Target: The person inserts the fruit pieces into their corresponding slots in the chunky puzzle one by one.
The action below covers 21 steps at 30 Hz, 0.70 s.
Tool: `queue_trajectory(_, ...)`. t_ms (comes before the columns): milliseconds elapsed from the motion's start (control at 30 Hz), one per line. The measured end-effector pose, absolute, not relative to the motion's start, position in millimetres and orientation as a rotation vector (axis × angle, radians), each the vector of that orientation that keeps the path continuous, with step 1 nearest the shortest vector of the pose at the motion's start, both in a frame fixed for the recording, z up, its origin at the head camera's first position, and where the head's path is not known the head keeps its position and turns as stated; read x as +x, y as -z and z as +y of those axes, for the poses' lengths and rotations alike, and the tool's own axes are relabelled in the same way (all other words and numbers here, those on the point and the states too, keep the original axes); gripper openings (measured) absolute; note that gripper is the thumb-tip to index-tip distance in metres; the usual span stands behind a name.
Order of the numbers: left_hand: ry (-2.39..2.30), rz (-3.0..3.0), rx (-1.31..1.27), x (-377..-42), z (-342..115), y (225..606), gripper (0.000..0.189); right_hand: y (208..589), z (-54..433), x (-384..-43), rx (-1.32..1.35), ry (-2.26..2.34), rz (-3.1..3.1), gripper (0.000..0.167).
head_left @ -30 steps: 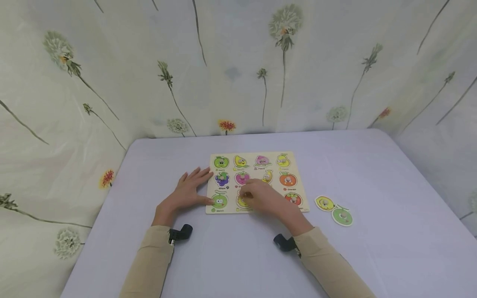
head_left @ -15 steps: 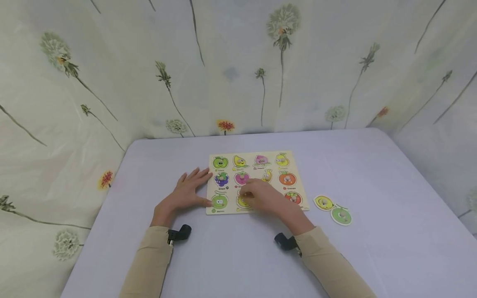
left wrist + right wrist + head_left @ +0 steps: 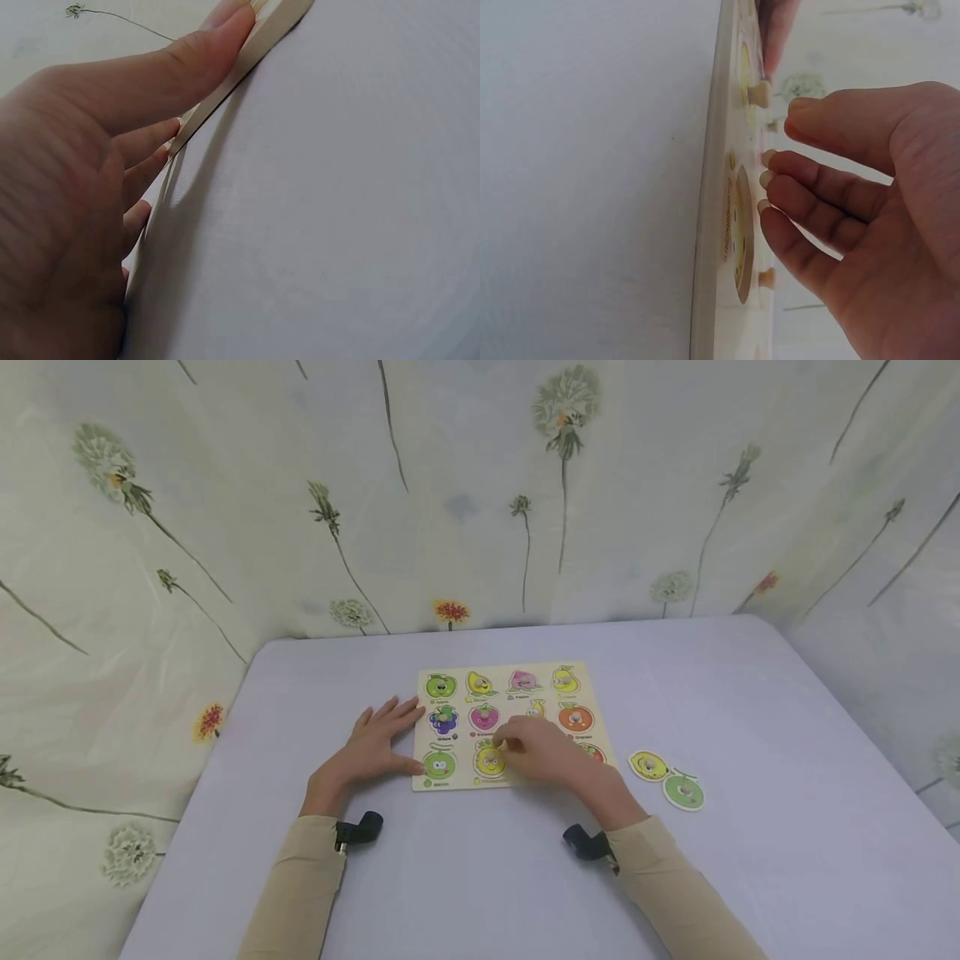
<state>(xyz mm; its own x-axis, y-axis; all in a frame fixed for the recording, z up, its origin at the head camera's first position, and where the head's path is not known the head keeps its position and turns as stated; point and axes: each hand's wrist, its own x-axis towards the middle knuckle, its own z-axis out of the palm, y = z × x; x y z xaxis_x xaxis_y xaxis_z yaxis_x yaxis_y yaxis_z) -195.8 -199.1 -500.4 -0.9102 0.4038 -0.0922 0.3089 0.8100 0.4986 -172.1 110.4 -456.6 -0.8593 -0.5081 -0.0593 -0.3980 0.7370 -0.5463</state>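
Observation:
The wooden fruit puzzle board (image 3: 468,783) lies flat on the table. My left hand (image 3: 375,745) steadies its left side, fingers spread along the edge and thumb near the melon spot; in the left wrist view the thumb (image 3: 172,79) touches the board's edge (image 3: 247,67). Over the lower middle hovers my right hand (image 3: 543,752), fingers loosely bent and holding nothing. Beside its fingertips sits the yellow pineapple piece (image 3: 490,762) in the board, its knob (image 3: 760,94) apart from the fingers in the right wrist view. A bare hollow (image 3: 742,240) shows next to it.
Right of the board lie two loose pieces, a yellow lemon piece (image 3: 648,766) and a green melon piece (image 3: 684,792). Other knobbed pieces, such as the orange (image 3: 576,718) and grape (image 3: 443,721), sit in the board. A flowered curtain (image 3: 465,560) hangs behind the table.
My right hand has let go of the pineapple piece and shifted slightly right, leaving that piece uncovered. My left hand has stayed on the board's edge.

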Motion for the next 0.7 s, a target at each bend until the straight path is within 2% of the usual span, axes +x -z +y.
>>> queue_trajectory(700,-0.711,2.812,0.562,-195.6,-198.9,501.5,0.105,448.2,141.8,-172.8,-0.483,0.779,2.767,0.022)
